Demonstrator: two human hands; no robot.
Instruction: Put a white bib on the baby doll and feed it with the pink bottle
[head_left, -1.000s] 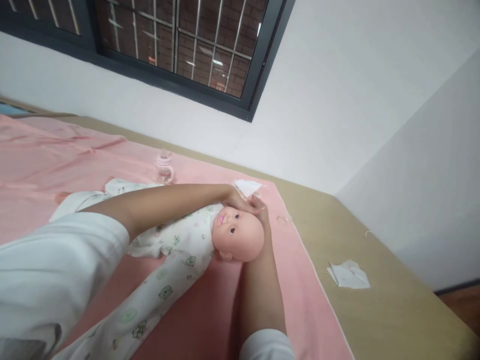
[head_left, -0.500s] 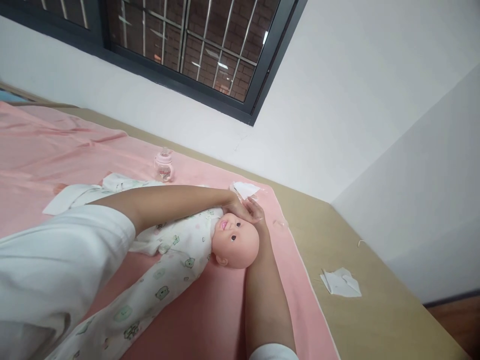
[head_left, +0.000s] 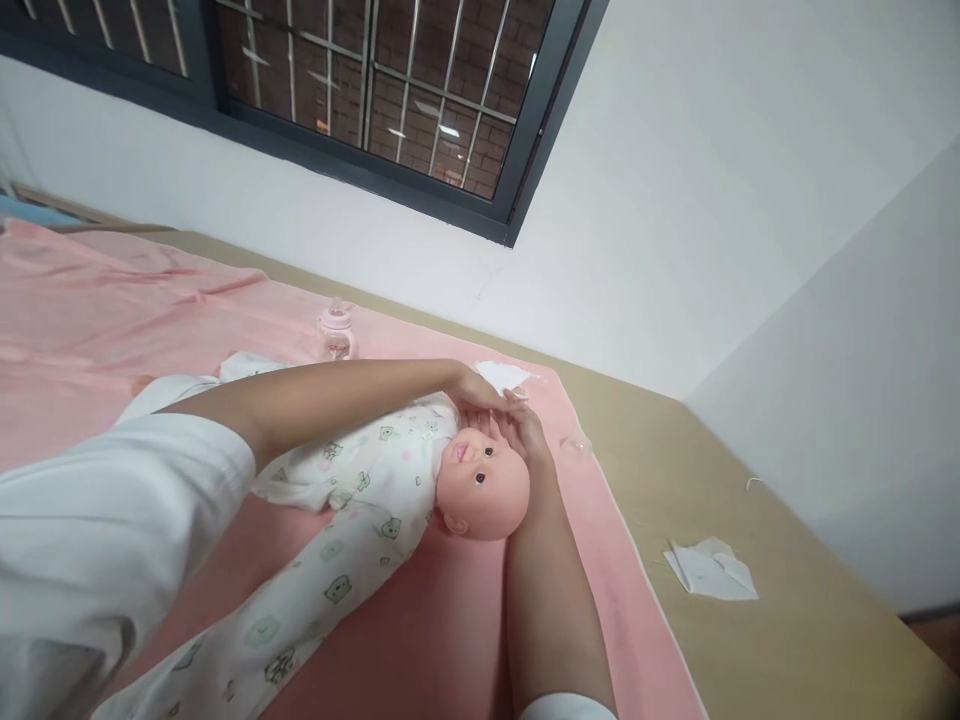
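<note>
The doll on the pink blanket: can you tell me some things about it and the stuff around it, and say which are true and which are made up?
1. The doll lies on its back on a pink blanket. True.
2. The doll wears a plain blue suit. False: its suit is white with small animal prints.
3. Both hands are at the doll's head. True: the left hand and the right hand meet beside its face.
4. The little pink bottle lies tipped over on the floor. False: it stands upright on the blanket, near the wall.
5. A white paper lies on the bare tan surface, off the blanket. True.
</note>
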